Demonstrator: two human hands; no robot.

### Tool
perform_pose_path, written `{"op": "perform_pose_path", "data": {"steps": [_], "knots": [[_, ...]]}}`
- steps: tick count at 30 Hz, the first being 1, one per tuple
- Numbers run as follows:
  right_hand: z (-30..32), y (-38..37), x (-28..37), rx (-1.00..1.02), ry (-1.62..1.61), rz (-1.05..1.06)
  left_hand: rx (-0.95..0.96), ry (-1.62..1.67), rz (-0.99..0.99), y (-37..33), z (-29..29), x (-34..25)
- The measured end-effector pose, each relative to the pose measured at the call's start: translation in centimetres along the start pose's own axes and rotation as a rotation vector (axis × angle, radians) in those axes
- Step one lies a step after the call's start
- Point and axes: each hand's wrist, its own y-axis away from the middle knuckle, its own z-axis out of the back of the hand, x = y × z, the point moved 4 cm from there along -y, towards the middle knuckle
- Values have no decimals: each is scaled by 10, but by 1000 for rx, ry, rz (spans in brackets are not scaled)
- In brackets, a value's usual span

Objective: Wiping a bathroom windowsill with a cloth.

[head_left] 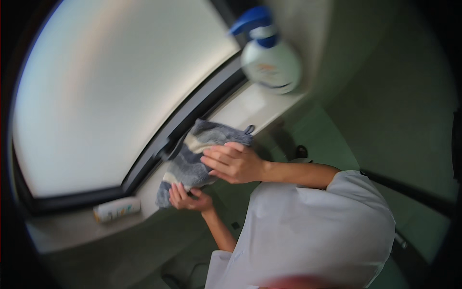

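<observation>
A small grey-and-cream striped towel is spread against the window's dark frame and the pale sill, its hanging loop sticking out at the upper right corner. My left hand holds the towel's lower left end, its fingers on the fabric and its thumb apart. Farther right, my right hand grips the lower edge of the towel, with its fingers laid across the top. Fabric hides part of the frame and sill beneath.
On the sill a white pump bottle with a blue head stands at the upper right. A small white tube-shaped container lies at the left end. The frosted window fills the upper left. Dark rails run along the right.
</observation>
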Motion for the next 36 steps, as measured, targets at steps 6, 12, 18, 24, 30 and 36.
{"op": "perform_pose_path", "data": {"steps": [6,12,18,24,30,36], "knots": [[0,-2,-2,-49,16,33,-98,123,-7,5,-27,3],[7,-2,8,-43,79,53,-399,-23,36,-1,-45,-15],[-7,6,12,-144,-74,-64,-381,-14,-6,2,-47,-16],[-10,7,14,-106,-24,-51,-373,-28,-7,3,-42,-9],[-16,12,10,-49,10,-74,-269,-67,-141,17,-39,17],[-4,5,15,-46,4,-157,-156,-69,-303,-7,-27,44]]}}
